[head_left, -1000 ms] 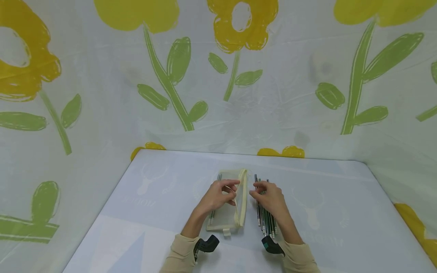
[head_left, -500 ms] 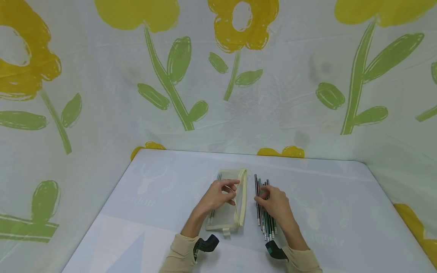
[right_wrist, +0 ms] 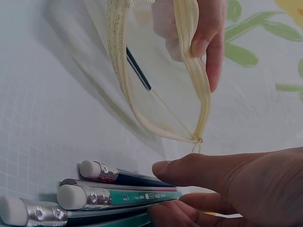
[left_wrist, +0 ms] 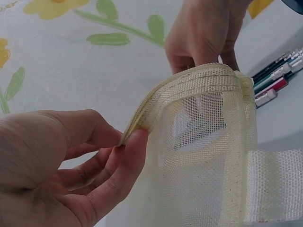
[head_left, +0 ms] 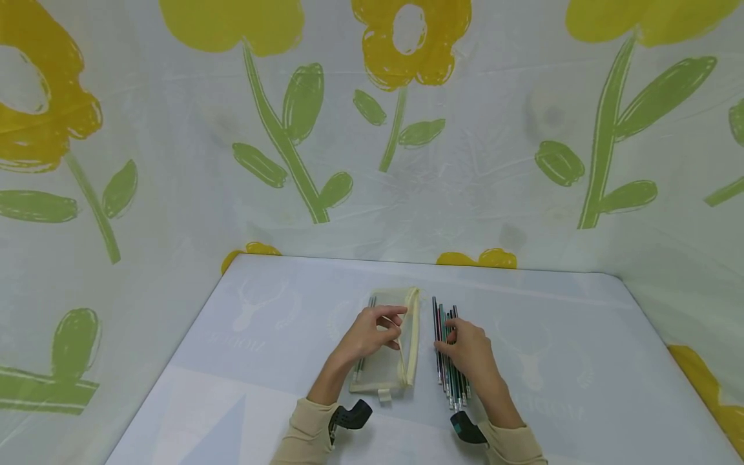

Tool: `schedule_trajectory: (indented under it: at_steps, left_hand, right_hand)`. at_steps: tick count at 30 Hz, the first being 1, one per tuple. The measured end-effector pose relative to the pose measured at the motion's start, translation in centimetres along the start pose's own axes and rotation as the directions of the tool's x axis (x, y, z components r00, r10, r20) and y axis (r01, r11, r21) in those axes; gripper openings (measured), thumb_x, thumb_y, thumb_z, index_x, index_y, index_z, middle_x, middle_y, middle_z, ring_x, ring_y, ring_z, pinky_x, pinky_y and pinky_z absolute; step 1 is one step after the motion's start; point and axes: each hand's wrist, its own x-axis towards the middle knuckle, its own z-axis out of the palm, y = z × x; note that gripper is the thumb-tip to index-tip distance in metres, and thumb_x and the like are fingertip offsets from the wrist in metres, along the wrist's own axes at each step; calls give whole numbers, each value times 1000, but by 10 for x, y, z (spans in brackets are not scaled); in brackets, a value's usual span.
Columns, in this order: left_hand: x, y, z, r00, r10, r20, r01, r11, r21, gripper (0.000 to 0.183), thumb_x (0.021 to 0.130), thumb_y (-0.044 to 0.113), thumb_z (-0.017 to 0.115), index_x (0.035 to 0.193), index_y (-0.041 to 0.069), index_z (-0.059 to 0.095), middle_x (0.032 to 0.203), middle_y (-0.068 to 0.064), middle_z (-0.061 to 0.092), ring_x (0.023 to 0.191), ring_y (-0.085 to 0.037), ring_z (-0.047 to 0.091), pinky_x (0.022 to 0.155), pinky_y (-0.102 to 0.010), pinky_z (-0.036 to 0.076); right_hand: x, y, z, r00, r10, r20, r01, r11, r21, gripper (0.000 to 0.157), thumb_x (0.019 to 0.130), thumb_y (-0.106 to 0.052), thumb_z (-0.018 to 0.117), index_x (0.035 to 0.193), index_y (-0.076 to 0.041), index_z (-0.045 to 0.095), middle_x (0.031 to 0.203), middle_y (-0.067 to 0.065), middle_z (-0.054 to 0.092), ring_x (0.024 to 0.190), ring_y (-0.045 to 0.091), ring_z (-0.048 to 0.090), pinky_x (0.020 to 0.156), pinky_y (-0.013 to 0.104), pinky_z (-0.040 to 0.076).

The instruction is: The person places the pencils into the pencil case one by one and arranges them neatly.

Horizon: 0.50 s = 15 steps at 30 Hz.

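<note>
My left hand [head_left: 372,332] pinches the zipped edge of a pale yellow mesh pencil pouch [left_wrist: 199,156] between thumb and fingers. Its mouth stands open toward the right, as the right wrist view shows. Inside lies a dark pencil [right_wrist: 138,70]. To the right of the pouch, a bunch of pencils [head_left: 450,381] lies on the table with the eraser ends toward me. My right hand [head_left: 469,345] is over the bunch, its thumb and bent fingers on either side of a green pencil [right_wrist: 137,196]. The thumb tip touches a dark pencil [right_wrist: 128,176] beside it. The fingers hide the far ends in that view.
Both things lie near the middle of a pale table [head_left: 552,336] with faint printed figures. A fabric tab [head_left: 384,395] sticks out of the pouch's near end. Behind the table hangs a white cloth [head_left: 482,187] with yellow flowers and green leaves.
My right hand has moved from near the pouch mouth slightly right and down onto the pencils, its fingers now at them. The left hand keeps holding the pouch edge in the same spot.
</note>
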Motion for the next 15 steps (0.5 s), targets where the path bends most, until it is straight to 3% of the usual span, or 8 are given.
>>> schedule_trajectory:
  at_steps: [7, 15]
  left_hand:
    - [0, -1, 0, 1000, 0, -1, 0, 1000, -1, 43, 92, -8, 51, 134, -8, 54, 114, -37, 54, 101, -52, 59, 79, -63, 60]
    - [0, -2, 1, 1000, 2, -2, -2, 1000, 2, 43, 91, -8, 51, 135, -10, 52, 113, -37, 54, 100, -51, 59, 78, -63, 59]
  right_hand:
    - [1, -1, 2, 1000, 1, 5, -1, 1000, -18, 52, 80, -17, 80, 124, 2, 62, 77, 4, 61, 63, 13, 55, 49, 22, 49]
    - [-2, -1, 2, 1000, 12, 15, -12, 999, 46, 49, 81, -10, 78, 125, 4, 62, 77, 6, 62, 55, 10, 59, 46, 21, 56]
